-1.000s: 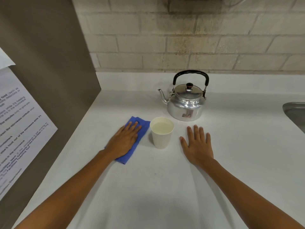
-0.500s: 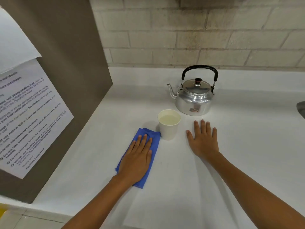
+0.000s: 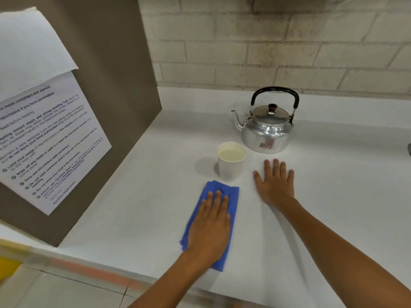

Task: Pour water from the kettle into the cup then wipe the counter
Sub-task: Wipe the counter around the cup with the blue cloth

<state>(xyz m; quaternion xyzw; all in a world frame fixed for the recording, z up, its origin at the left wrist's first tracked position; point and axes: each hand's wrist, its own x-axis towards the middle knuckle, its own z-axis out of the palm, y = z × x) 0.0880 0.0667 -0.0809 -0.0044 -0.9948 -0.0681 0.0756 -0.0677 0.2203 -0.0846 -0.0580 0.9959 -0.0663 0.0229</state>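
A shiny metal kettle [image 3: 266,130] with a black handle stands upright near the back of the white counter [image 3: 333,196], spout pointing left. In front of it, to the left, is a white paper cup [image 3: 231,163] filled with liquid. My left hand [image 3: 211,225] lies flat, fingers together, pressing a blue cloth [image 3: 222,190] onto the counter just in front of the cup. My right hand [image 3: 275,183] rests flat on the bare counter to the right of the cup, fingers spread, holding nothing.
A brown side panel [image 3: 115,85] with a printed notice [image 3: 44,141] walls off the left. A brick wall [image 3: 278,41] runs behind the counter. The counter's front edge [image 3: 133,274] is close below the cloth, with tiled floor beyond. A sink edge [image 3: 409,150] shows at far right.
My left hand has slid the blue cloth from left of the cup toward me, to the counter in front of the cup. My right hand stayed put. The camera view has shifted.
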